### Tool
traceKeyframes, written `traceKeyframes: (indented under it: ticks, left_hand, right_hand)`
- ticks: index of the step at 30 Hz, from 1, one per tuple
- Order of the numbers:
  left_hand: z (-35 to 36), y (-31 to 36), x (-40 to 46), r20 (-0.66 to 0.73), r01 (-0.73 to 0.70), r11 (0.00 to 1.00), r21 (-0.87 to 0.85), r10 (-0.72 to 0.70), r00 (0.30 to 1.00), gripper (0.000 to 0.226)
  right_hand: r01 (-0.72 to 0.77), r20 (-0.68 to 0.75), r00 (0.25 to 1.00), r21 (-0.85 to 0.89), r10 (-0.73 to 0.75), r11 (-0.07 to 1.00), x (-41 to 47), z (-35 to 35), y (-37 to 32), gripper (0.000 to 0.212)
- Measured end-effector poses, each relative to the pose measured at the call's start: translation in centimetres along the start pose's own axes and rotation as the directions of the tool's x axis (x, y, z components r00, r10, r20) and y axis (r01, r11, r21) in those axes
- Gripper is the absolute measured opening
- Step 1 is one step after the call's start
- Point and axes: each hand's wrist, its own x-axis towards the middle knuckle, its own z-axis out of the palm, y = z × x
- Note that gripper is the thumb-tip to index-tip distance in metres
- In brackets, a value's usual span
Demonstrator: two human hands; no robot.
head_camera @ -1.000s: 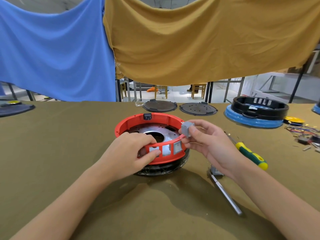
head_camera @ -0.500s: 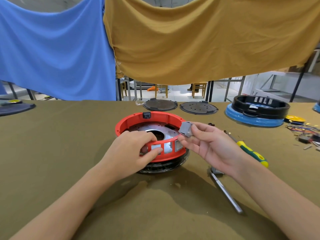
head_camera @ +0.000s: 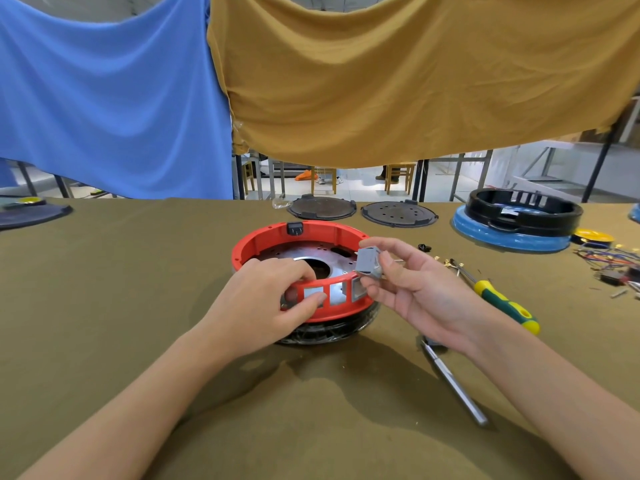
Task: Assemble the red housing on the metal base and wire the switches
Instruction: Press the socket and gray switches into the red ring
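1. While our left hand (head_camera: 263, 306) grips the near rim of the red housing (head_camera: 304, 237), it sits mid-table (head_camera: 104, 306).
2. Just right of the housing, our right hand (head_camera: 419, 289) fingers pinch a grey switch (head_camera: 369, 262).

Glossy red plastic housing (head_camera: 263, 242), matt tablecloth (head_camera: 121, 289)

Right hand (head_camera: 420, 292) pinches grey switch (head_camera: 369, 263) beside red housing (head_camera: 313, 239).

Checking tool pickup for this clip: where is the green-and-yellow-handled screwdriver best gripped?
Take the green-and-yellow-handled screwdriver by its thick handle, coming from above on the right. It lies flat on the cloth beside the right hand, its thin shaft pointing away.
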Motion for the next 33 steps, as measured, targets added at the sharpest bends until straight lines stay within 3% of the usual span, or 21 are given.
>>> traceKeyframes:
  ticks: [6,9,15,21,24,26,29,33]
  left_hand:
    - [0.0,0.0,0.0,0.013,-0.001,1.000,-0.002,0.001,1.000,0.026]
    - [0.0,0.0,0.0,0.015,-0.002,1.000,0.000,0.002,1.000,0.028]
    - [0.1,-0.1,0.0,0.020,-0.003,1.000,0.003,0.003,1.000,0.029]
    - [0.0,-0.2,-0.1,0.024,0.008,1.000,-0.008,-0.008,1.000,0.032]
    - [0.0,-0.3,0.0,0.026,0.010,1.000,-0.009,-0.010,1.000,0.030]
    - [0.0,-0.3,0.0,0.022,0.012,1.000,-0.008,-0.012,1.000,0.023]
    - [0.1,-0.3,0.0,0.014,0.024,1.000,-0.002,-0.024,1.000,0.018]
    - [0.1,-0.4,0.0,0.013,0.037,0.999,0.000,-0.037,0.999,0.024]
  right_hand:
    - [0.028,-0.019,0.999,-0.009,-0.028,1.000,-0.1,0.1,0.1,0.036]
    - [0.026,-0.005,1.000,-0.031,-0.026,0.999,-0.3,0.2,0.0,0.028]
    - [0.099,0.046,0.995,-0.201,-0.091,0.975,-0.5,0.2,0.1,0.023]
    - [0.124,0.056,0.992,-0.141,-0.117,0.982,-0.4,0.3,0.0,0.025]
    - [0.155,0.082,0.987,-0.233,-0.139,0.960,-0.6,0.3,0.0,0.026]
    - [0.201,0.076,0.980,-0.381,-0.186,0.902,-0.7,0.4,0.0,0.024]
    - [0.298,0.134,0.952,-0.613,-0.276,0.732,-0.9,0.4,0.0,0.020]
    - [0.351,0.191,0.929,-0.725,-0.316,0.593,-1.1,0.6,0.1,0.020]
